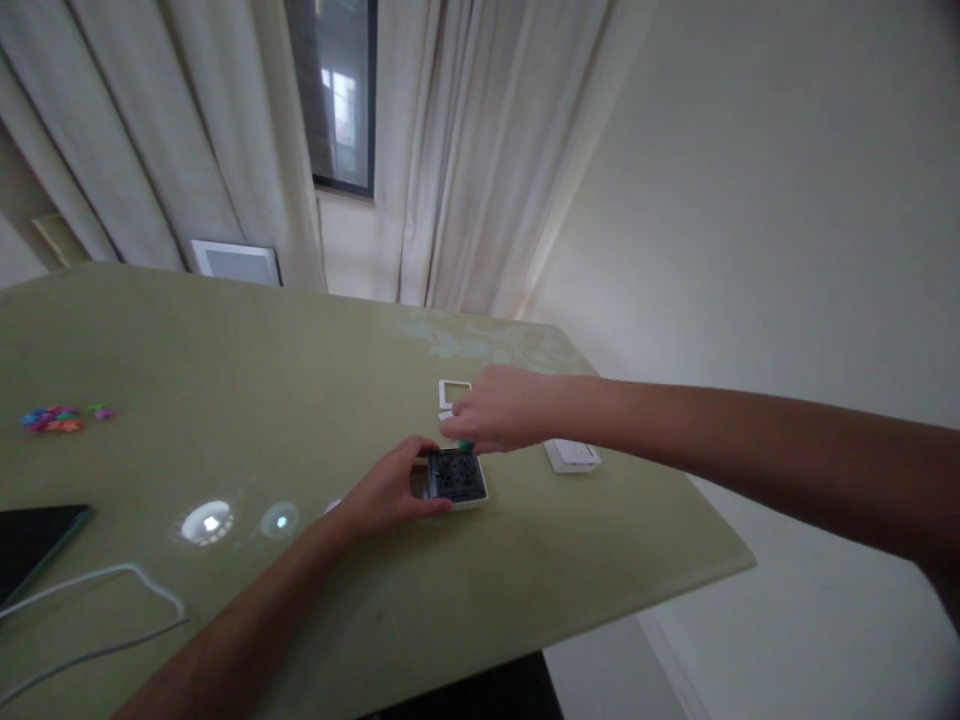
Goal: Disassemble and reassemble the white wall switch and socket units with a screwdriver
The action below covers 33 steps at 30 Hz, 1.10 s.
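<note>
The left hand (386,492) is holding a square module (457,478) that is lying flat on the green table (225,350), in its right part. The fingers are closing around the module's left side, with the thumb on the far edge and the other fingers on the near edge, so the piece is being kept steady on the table top. The right hand (499,410) is hovering just behind and above the module. Its fingers are bending down and together, and they are pinching a small green piece (465,446) at the module's far edge (what this piece is exactly, I cannot tell, it is too small).

The module is looking like hard plastic, a white casing with a dark face. I am judging it light and stiff, a little slippery on the glossy table, and perhaps delicate on the face. The white outer edges are seeming the safest place for taking hold.

A white frame (454,390) is lying just behind the right hand, and a white cover plate (571,455) is lying beside the wrist. Far to the left, coloured bits (56,418), a dark tablet (34,540) and a white cable (97,610) are resting.
</note>
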Each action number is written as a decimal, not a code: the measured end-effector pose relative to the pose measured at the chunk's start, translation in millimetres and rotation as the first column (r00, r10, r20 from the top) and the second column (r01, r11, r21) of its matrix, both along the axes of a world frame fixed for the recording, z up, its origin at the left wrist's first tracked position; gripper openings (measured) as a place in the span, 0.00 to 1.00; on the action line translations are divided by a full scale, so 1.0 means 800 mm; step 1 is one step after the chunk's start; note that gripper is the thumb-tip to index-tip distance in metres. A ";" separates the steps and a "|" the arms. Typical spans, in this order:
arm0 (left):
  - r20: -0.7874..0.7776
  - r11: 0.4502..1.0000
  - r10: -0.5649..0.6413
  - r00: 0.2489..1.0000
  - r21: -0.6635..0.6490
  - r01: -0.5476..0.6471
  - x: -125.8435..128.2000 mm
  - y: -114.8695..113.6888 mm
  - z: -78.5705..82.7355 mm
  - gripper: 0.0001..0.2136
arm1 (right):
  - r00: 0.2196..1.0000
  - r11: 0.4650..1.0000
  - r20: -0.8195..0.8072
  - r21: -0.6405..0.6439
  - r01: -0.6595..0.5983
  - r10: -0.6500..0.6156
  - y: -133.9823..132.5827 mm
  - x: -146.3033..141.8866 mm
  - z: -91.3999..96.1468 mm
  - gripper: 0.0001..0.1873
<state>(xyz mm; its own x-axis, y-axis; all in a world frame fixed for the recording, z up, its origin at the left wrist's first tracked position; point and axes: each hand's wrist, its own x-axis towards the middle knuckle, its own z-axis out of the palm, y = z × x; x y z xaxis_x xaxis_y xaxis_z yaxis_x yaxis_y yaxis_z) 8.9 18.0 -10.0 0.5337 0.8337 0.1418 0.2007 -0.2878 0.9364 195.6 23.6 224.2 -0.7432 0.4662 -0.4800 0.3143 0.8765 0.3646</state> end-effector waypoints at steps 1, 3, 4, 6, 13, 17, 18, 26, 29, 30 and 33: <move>0.000 1.000 -0.001 1.000 0.002 0.001 0.000 0.000 -0.001 0.32 | 0.996 0.996 -0.015 -0.022 0.089 -0.089 0.004 -0.007 0.002 0.12; -0.001 1.000 -0.006 1.000 0.005 0.006 -0.001 0.001 -0.001 0.32 | 0.964 0.960 -0.032 -0.108 0.258 -0.263 0.016 -0.020 0.006 0.15; 0.001 1.000 -0.008 1.000 0.005 0.008 -0.001 0.001 -0.002 0.32 | 0.944 0.933 -0.026 -0.163 0.322 -0.330 0.023 -0.025 0.007 0.14; 0.010 1.000 -0.015 1.000 0.005 0.015 -0.001 0.002 -0.002 0.32 | 0.917 0.890 0.003 -0.242 0.387 -0.398 0.035 -0.033 0.009 0.13; 0.046 0.999 -0.035 0.998 -0.014 0.036 -0.001 0.001 -0.001 0.31 | 0.822 0.765 0.131 -0.311 0.564 -0.554 0.064 -0.062 -0.001 0.16; 0.058 0.998 -0.051 0.997 -0.019 0.052 0.001 0.001 0.001 0.31 | 0.805 0.758 0.179 -0.272 0.593 -0.565 0.072 -0.072 -0.005 0.18; 0.059 0.999 -0.050 0.997 -0.016 0.051 0.001 0.001 0.001 0.31 | 0.824 0.783 0.178 -0.256 0.567 -0.538 0.071 -0.073 -0.005 0.18; 0.058 0.999 -0.052 0.997 0.020 0.051 0.003 0.006 0.002 0.32 | 0.993 0.994 0.109 -0.101 -0.041 0.052 0.032 -0.076 0.002 0.09; 0.047 0.996 -0.076 0.996 0.040 0.075 0.003 0.007 0.004 0.28 | 0.948 0.950 0.117 -0.131 -0.282 0.297 0.023 -0.075 0.006 0.11; 0.041 0.996 -0.083 0.996 0.047 0.081 0.003 0.007 0.005 0.27 | 0.927 0.930 0.117 -0.146 -0.338 0.356 0.022 -0.074 0.006 0.14; 0.023 0.994 -0.094 0.995 0.061 0.093 0.003 0.006 0.008 0.24 | 0.831 0.835 0.096 -0.127 -0.536 0.548 0.026 -0.071 -0.001 0.18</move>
<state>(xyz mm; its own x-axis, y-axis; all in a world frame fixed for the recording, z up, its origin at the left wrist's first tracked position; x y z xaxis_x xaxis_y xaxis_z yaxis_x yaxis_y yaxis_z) 11.6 22.5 -3.8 0.6045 0.7699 0.2046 0.1458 -0.3594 0.9217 138.8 44.6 223.3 -0.7952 -0.0444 -0.6047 -0.2635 0.9235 0.2787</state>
